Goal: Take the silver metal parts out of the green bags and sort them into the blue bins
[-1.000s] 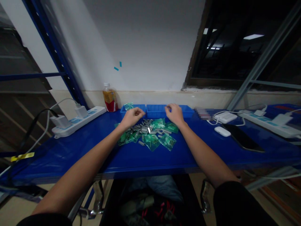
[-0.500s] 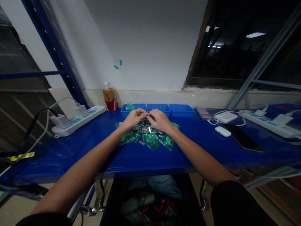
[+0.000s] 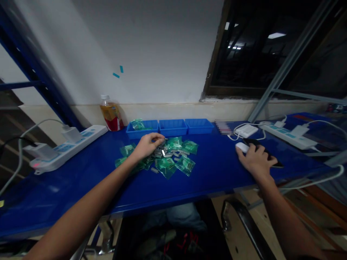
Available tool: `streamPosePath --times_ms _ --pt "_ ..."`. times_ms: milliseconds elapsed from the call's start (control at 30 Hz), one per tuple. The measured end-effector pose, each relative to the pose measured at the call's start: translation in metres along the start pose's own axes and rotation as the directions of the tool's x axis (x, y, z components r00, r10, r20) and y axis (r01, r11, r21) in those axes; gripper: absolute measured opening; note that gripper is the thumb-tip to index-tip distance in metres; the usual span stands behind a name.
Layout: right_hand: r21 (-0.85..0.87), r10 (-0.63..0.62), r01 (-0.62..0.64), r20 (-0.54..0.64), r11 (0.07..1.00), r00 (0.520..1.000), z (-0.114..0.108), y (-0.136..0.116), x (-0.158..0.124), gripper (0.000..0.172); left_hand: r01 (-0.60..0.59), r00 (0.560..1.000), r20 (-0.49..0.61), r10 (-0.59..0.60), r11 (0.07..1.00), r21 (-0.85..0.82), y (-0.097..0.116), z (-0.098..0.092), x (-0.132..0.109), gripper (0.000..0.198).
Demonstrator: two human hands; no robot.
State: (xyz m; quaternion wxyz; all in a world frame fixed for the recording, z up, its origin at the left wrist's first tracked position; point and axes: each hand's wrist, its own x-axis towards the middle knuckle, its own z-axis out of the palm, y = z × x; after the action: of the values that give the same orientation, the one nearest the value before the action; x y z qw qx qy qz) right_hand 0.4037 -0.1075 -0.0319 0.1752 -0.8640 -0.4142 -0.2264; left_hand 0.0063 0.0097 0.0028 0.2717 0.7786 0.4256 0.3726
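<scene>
My left hand [image 3: 146,145] rests curled on a heap of small grey metal parts [image 3: 166,153] and green plastic bags [image 3: 166,166] on the blue table [image 3: 206,169]; its fingertips pinch together, and what they hold is too small to name. My right hand [image 3: 255,160] lies far to the right, fingers spread over a black phone [image 3: 276,163] and touching a small white device [image 3: 241,146].
Three blue trays [image 3: 172,128] stand behind the heap, the left one holding green bags. A drink bottle [image 3: 110,113] stands by the wall. White power strips lie at the left [image 3: 67,145] and right [image 3: 287,136], with a white box and cables [image 3: 246,130].
My right hand left the heap and swung right to the phone. The view turned to the right. The left hand stayed on the heap.
</scene>
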Motion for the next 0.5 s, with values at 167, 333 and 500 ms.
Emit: streamPosePath --times_ms 167,333,500 --pt "0.106 -0.204 0.225 -0.181 0.969 0.962 -0.01 -0.043 -0.018 0.048 0.022 0.999 0.033 -0.017 0.983 -0.184 0.005 0.01 -0.003 0.027" --pt "0.452 -0.714 0.709 -0.197 0.541 0.671 -0.034 -0.126 -0.035 0.031 0.136 0.99 0.068 -0.12 0.93 -0.341 0.017 0.015 -0.006 0.034" --pt "0.543 -0.842 0.808 -0.305 0.23 0.444 -0.039 -0.194 -0.041 0.021 0.182 0.983 0.068 -0.168 0.924 -0.336 0.024 0.015 -0.007 0.038"
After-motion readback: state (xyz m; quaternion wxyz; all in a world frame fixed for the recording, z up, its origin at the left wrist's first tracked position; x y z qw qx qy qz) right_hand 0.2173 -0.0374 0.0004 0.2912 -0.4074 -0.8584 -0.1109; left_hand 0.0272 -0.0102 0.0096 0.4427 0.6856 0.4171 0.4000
